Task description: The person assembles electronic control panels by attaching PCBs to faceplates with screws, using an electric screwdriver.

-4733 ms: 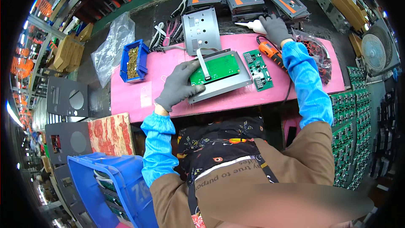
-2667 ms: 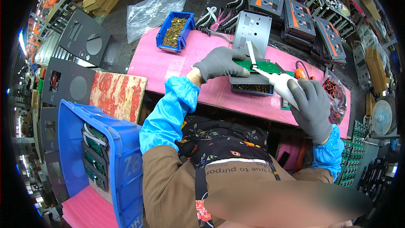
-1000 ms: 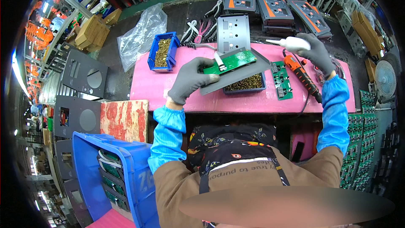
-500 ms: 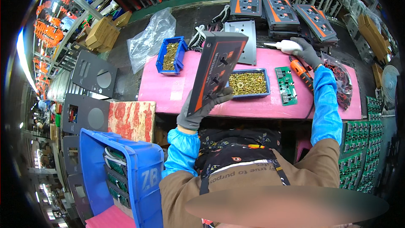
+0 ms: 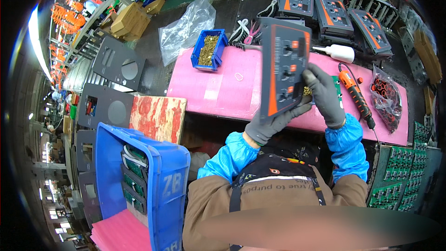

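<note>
Two gloved hands held one dark panel (image 5: 282,67) upright over the pink mat (image 5: 218,88), near its front edge.

1. Blue crate (image 5: 153,181), below the mat's left front corner, with green boards standing in it.
2. Pink mat, carrying the rest.
3. Panel, grey with an orange stripe, long axis running front to back and tilted; it stood directly between the hands, each equally near.
4. Left hand (image 5: 272,123), clenched under the panel's lower edge, fingers wrapped onto its face.
5. Right hand (image 5: 325,95), closed on the panel's right edge, thumb side hidden behind it.
6. Clear bag (image 5: 186,30), beyond the mat's back left corner.
7. Blue bin (image 5: 209,49) of brass screws, at the back left corner.
8. Orange screwdriver (image 5: 355,95), lying front to back near the right edge, just beside the right hand.
9. White bottle (image 5: 338,53), at the back edge, well apart from either hand.
</note>
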The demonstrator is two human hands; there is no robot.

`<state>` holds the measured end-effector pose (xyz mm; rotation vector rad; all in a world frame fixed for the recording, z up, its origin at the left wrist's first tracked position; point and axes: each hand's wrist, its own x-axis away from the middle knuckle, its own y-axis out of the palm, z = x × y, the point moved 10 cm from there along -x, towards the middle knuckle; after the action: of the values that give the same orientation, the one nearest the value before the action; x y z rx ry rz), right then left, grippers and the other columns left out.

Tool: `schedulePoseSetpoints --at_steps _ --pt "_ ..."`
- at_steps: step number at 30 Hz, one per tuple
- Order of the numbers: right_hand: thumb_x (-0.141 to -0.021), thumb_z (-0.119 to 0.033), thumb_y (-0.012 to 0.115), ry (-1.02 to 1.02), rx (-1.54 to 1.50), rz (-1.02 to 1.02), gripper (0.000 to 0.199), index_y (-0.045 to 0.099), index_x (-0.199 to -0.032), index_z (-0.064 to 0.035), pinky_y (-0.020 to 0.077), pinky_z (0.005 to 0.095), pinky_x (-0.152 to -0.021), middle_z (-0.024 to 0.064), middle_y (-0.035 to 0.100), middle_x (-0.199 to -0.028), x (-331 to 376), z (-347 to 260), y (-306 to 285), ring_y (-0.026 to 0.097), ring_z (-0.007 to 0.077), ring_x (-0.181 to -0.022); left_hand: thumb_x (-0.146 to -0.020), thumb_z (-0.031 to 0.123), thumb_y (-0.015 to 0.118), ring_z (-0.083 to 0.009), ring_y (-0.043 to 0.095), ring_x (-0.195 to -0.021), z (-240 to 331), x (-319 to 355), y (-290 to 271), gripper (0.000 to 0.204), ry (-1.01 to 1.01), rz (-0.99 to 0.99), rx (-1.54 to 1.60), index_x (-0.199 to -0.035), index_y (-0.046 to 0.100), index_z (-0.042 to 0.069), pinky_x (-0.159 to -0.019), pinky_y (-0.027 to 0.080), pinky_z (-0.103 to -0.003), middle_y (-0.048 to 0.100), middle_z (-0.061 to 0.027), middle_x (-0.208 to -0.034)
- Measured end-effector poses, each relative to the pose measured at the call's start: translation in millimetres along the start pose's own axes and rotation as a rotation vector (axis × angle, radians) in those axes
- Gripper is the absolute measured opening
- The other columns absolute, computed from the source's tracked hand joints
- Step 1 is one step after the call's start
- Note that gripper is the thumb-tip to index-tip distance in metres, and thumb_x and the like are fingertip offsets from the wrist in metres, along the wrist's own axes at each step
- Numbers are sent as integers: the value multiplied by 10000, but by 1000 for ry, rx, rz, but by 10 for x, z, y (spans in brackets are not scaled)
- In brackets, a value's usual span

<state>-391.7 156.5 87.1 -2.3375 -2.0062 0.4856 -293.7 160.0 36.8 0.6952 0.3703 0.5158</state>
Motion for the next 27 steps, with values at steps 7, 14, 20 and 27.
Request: schedulePoseSetpoints --at_steps 7,14,20,27 --pt "-955 -310 536 10 -647 94 471 470 -1295 9 470 302 -920 77 600 -1191 90 306 -281 591 166 -1055 -924 503 474 -266 371 -1331 -387 178 278 771 -133 -123 774 -1438 221 -13 -1077 373 -390 181 -225 -1503" --pt "-908 -411 599 162 -243 -157 546 528 -1203 41 454 270 -879 50 626 -1045 -188 180 -687 570 116 -980 -955 419 477 -209 647 -857 -188 826 -491 544 -775 -42 -445 -1230 539 -46 -745 530 -299 643 -168 -1039" --pt "-893 -346 589 107 219 -610 410 614 -1101 7 454 294 -814 40 633 -965 -479 309 -344 558 116 -881 -957 417 487 -173 638 -781 803 284 -565 560 -173 235 -488 -1323 477 -6 -667 532 -276 641 -134 -1001" --pt "-856 -214 578 277 579 -706 228 642 -895 2 445 307 -623 20 576 -690 -632 727 -12 521 114 -664 -917 164 566 -161 635 -725 435 348 -887 492 -322 393 -641 -1355 433 -16 -566 549 -249 634 -142 -971"
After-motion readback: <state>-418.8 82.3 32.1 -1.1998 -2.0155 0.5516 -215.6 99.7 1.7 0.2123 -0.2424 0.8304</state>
